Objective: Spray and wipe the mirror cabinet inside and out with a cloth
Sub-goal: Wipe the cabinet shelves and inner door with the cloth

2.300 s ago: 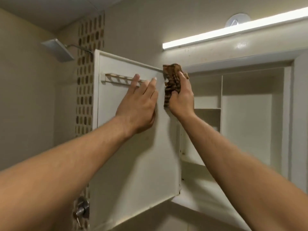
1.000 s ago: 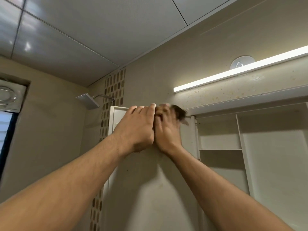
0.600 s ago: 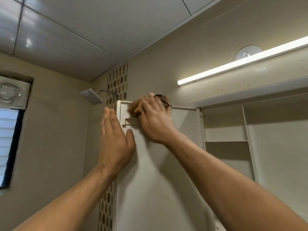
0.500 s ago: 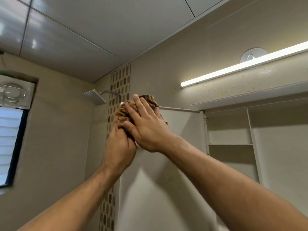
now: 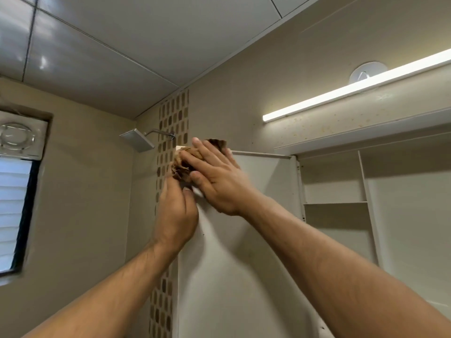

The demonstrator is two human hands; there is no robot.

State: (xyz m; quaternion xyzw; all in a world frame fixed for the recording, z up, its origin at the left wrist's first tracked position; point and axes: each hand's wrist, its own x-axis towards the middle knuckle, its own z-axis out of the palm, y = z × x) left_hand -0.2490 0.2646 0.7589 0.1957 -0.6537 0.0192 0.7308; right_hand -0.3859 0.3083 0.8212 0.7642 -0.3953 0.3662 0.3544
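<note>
Looking up through the head camera, I see the brown cloth (image 5: 186,164) bunched on the top outer corner of the open cabinet door (image 5: 244,276), partly over its upper edge; my right hand (image 5: 219,184) lies flat on it, the fingers spread and nearly straight, so it presses the cloth and does not clutch it; my left hand (image 5: 175,215) stands just below, at the free edge of the door, the thumb on the inner face and the fingertips hidden behind the cloth, so I cannot tell if they pinch the cloth, hold the door edge, or only touch; I judge the step is wiping the inside face of the door near its top; the mirror cabinet (image 5: 405,215) itself is open to the right, with 1 shelf (image 5: 334,203) visible and nothing on it that I can see; the cloth looks soft and light, it will crumple and can slide off the narrow top edge, so I think it is best kept under a flat palm with steady pressure; the door seems a thin stiff panel on hinges and will probably swing away when pushed, so I would brace it at the free edge with the left hand, not near the hinge side.
</note>
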